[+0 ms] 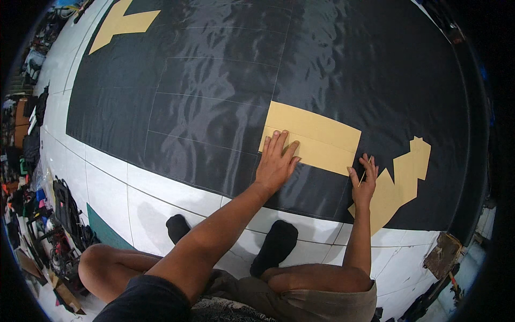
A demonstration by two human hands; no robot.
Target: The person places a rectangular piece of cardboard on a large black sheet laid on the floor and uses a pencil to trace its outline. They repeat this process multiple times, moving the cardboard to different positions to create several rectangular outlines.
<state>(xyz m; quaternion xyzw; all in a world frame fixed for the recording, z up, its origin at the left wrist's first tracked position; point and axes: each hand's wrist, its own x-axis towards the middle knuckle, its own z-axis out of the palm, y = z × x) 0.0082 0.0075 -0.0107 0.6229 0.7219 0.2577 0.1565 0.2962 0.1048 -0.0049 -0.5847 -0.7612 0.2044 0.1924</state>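
A rectangular yellow card template (322,134) lies on a large sheet of shiny black fabric (214,115) marked with thin pale lines. My left hand (277,161) presses flat on the card's left part, fingers spread, holding nothing. At the card's right end is my right hand (365,181), its thumb and fingertips close by the card's lower right corner. A thin, pale pencil-like stick (362,176) lies between its fingers; the fingers partly hide it. Just right of that hand, irregular yellow card pieces (402,185) overlap on the fabric.
Another angular yellow card piece (120,24) lies at the far left of the fabric. White floor tiles (110,177) border it. Assorted bags and clutter (64,209) line the left side. A worn brown block (444,253) is at the lower right, and my socked foot (275,247) is near the fabric's edge.
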